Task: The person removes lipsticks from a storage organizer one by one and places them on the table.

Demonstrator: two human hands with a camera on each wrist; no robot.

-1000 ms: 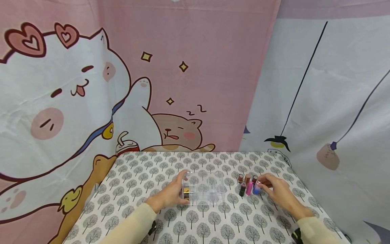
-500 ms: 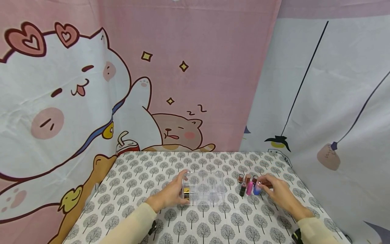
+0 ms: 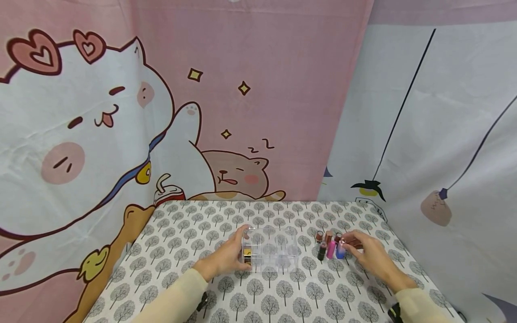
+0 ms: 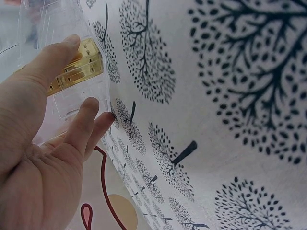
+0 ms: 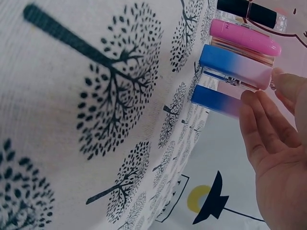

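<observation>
A clear, divided organizer box (image 3: 278, 262) lies mid-table. My left hand (image 3: 230, 253) spans its left end, gripping it between thumb and fingers. Through the clear wall beside the thumb, a gold-and-black item (image 4: 86, 62) shows inside. Over on the right, my right hand (image 3: 365, 251) has its thumb and fingertips around the top of an upright blue-to-pink lipstick tube (image 5: 235, 67). A second blue-to-pink tube (image 5: 216, 100) stands close by, partly hidden by the fingers. Beside them are a magenta tube (image 3: 331, 249) and a black tube (image 3: 322, 251).
Several brownish tubes (image 3: 328, 235) form a row behind the front ones. A tree-print cloth (image 3: 270, 287) covers the table. Cartoon-printed curtains (image 3: 282, 112) hang behind it and along the right side.
</observation>
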